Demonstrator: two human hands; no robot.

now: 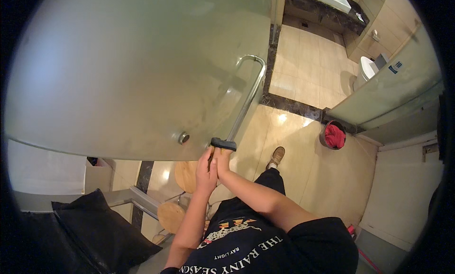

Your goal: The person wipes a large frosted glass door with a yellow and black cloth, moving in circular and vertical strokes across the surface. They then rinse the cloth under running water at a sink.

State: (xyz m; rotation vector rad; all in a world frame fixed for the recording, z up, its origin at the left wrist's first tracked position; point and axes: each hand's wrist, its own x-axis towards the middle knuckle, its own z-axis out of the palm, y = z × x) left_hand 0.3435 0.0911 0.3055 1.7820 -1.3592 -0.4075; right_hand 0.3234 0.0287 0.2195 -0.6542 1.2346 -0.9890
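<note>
Both my hands are together near the lower end of a metal door handle [247,105] on a large frosted glass door [124,67]. A dark, blocky tool with yellow parts [224,144] lies across the handle's lower end, just beyond my fingers; its exact kind is unclear. My right hand [223,162] is shut on it. Pressed alongside is my left hand [207,170], its fingers pointing up towards the tool; whether it grips anything cannot be made out. A round metal fitting [183,137] sits on the glass to the left of the handle.
Round wooden stools [171,217] stand at the lower left, near a black cushion [106,231]. To the right, a bucket [322,137] holds red cloth [335,136]. Beyond a dark stone threshold [291,106] are a toilet [367,68], a washbasin [330,0] and another frosted glass panel [387,82].
</note>
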